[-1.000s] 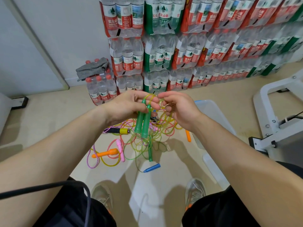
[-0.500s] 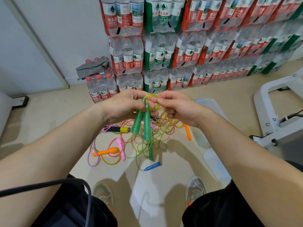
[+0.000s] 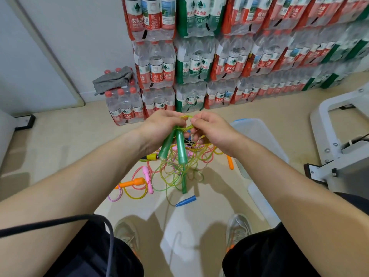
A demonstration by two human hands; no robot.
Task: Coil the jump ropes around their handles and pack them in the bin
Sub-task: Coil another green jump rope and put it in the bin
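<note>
My left hand (image 3: 161, 129) grips two green jump-rope handles (image 3: 178, 147) near their tops, and they hang downward. My right hand (image 3: 210, 129) pinches the yellow-green rope (image 3: 186, 121) that loops around the handle tops, between both hands. The rest of this rope (image 3: 175, 172) hangs down into a tangle on the floor. Other ropes lie there with an orange handle (image 3: 132, 182), a pink handle (image 3: 148, 179), a blue handle (image 3: 186, 200), a yellow-black handle (image 3: 151, 156) and another orange handle (image 3: 230, 162). A clear plastic bin (image 3: 259, 134) stands on the floor to the right.
Stacked packs of water bottles (image 3: 199, 62) line the wall ahead, with a grey cloth (image 3: 112, 78) on a low pack. A white metal frame (image 3: 339, 136) stands at the right. The bin's lid (image 3: 261, 204) lies near my right shoe (image 3: 237, 230).
My hands have drawn closer together and risen slightly, and the right hand has brought the rope over the handle tops. The handles hang a little more tilted.
</note>
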